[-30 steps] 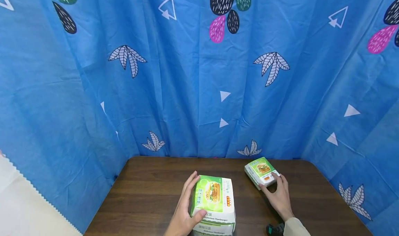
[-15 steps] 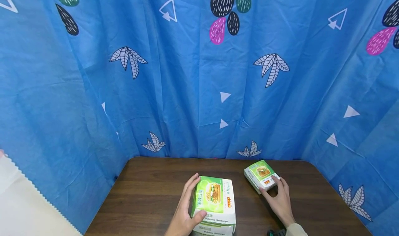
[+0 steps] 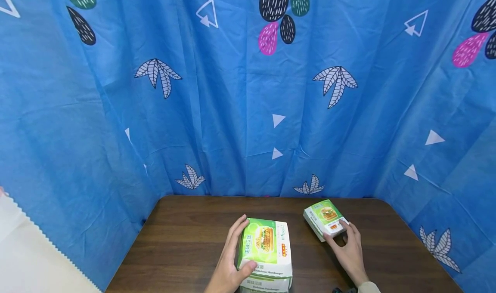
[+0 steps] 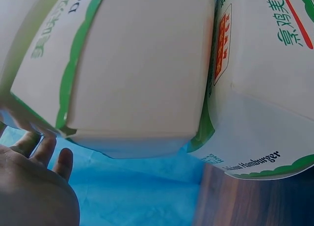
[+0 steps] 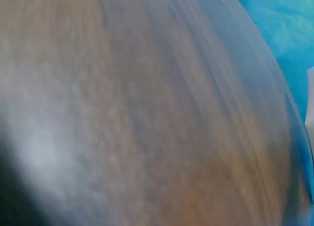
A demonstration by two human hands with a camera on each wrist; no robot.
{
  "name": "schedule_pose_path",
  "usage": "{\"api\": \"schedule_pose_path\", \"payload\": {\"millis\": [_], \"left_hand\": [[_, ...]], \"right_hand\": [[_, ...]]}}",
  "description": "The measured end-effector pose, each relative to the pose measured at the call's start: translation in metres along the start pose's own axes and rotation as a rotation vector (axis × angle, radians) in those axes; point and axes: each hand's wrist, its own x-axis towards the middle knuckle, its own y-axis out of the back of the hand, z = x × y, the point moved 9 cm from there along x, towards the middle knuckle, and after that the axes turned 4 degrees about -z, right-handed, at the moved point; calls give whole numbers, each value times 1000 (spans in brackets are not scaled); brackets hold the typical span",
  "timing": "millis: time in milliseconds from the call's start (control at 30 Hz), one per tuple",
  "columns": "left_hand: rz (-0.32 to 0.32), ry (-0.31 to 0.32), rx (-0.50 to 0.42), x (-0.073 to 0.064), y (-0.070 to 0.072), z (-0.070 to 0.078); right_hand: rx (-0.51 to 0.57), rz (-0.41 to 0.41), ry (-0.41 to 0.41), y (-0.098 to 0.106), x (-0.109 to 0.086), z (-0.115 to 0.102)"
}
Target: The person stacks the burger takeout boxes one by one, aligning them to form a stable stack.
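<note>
In the head view, a green and white hamburger box [image 3: 265, 243] sits on top of another hamburger box [image 3: 267, 285] at the table's front middle. My left hand [image 3: 228, 263] grips the upper box by its left side, thumb on the front face. The left wrist view shows the upper box [image 4: 137, 69] against the lower box [image 4: 265, 88], with my left hand [image 4: 37, 186] at its edge. Toward the back right, my right hand [image 3: 350, 254] holds a third hamburger box [image 3: 325, 217] by its near right corner, thumb and fingers on either side. The right wrist view has neither hand nor a full box.
Everything stands on a dark brown wooden table [image 3: 174, 241] with rounded back corners. Behind and beside it hangs a blue patterned curtain [image 3: 224, 112]. A white cloth edge [image 3: 31, 250] shows at the lower left.
My right hand and the box it holds have shifted slightly toward me. The left hand and the stacked boxes stay nearly where they were. The camera view has tilted a little.
</note>
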Motion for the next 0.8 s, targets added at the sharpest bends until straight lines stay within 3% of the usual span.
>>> {"api": "schedule_pose_path", "payload": {"millis": [200,500,800], "left_hand": [[-10,62,-60,-1,-2,-5],[9,-29,31,-2,0,0],[3,-8,10,-2,1,0]], "right_hand": [[40,13,-4,3,-3,-3],[56,21,-5,10,-10,-12],[111,49,54,18,-12,-30]]}}
